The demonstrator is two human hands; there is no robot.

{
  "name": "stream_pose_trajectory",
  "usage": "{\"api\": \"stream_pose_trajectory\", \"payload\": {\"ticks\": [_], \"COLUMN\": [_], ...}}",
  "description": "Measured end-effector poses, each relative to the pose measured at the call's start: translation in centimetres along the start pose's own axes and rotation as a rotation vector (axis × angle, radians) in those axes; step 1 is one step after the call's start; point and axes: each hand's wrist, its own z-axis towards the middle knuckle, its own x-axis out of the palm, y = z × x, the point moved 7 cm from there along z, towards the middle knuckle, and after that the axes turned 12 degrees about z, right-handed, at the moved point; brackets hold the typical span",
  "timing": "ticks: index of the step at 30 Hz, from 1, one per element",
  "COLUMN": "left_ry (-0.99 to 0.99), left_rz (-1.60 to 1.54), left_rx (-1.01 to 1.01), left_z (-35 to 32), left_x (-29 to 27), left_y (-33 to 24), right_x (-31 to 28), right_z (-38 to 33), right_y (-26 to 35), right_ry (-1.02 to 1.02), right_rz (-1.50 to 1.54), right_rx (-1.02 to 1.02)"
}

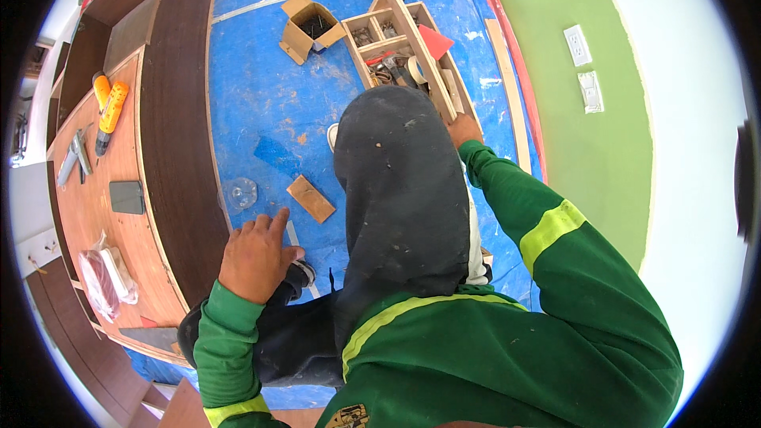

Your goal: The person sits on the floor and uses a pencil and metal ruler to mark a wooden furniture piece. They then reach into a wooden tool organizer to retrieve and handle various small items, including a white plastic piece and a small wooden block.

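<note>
My left hand (pixel 255 258) hovers near the blue floor sheet with fingers apart and nothing in them. Just beyond it lies a small rectangular wooden block (pixel 311 198). My right hand (pixel 464 129) is at the near end of a wooden toolbox (pixel 386 0), its fingers curled against the side; my raised knee hides part of them. The toolbox has several compartments, with small hardware, a roll of tape (pixel 416 70), hand tools and a red piece (pixel 435 42) in it.
An opened cardboard box (pixel 297 38) of dark screws stands left of the toolbox. A yellow drill (pixel 111 115), a grey caulking gun (pixel 75 158) and a phone (pixel 127 197) lie on the wooden panel (pixel 119 250) at left. A green wall (pixel 583 150) rises at right.
</note>
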Motion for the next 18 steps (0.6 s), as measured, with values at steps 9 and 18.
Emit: {"api": "stream_pose_trajectory", "payload": {"ticks": [9, 18], "left_ry": [-0.114, -0.116], "left_rz": [-0.040, -0.058], "left_rx": [0.022, 0.016], "left_z": [-1.1, -1.6], "left_x": [-0.9, -0.9], "left_y": [0.6, 1.1], "right_x": [0.0, 0.0], "right_z": [0.0, 0.1], "right_y": [-0.5, -0.5], "right_ry": [0.008, -0.057], "right_rz": [0.019, 0.025], "right_rx": [0.049, -0.004]}}
